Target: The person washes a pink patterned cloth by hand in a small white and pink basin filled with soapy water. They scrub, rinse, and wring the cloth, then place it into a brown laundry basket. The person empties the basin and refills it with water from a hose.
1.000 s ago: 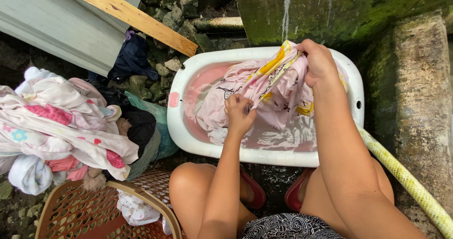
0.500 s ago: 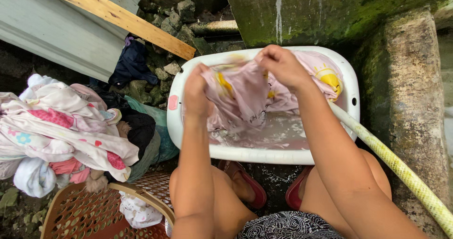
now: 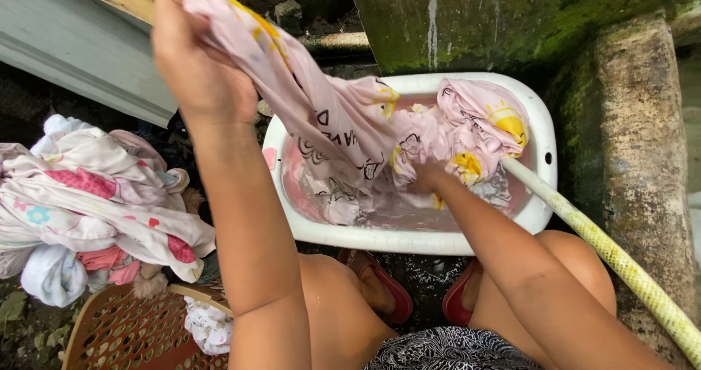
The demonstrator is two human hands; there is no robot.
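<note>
Laundry pile point(image 3: 87, 202): well left of the tub, heaped pink and white cloth.
Basket point(image 3: 124, 333): brown, perforated, below the pile, left of the tub.
Left hand point(image 3: 193, 63): raised above the tub's left end, fingers pressed together, gripping one end of the cloth.
Cloth point(image 3: 343, 136): pink, printed, stretched from the left hand down into the tub.
Tub point(image 3: 544, 158): white, holding water.
Right hand point(image 3: 431, 176): inside the tub, closed on bunched cloth.
Hose point(image 3: 606, 257): yellow-green, crossing the tub's right rim.
</note>
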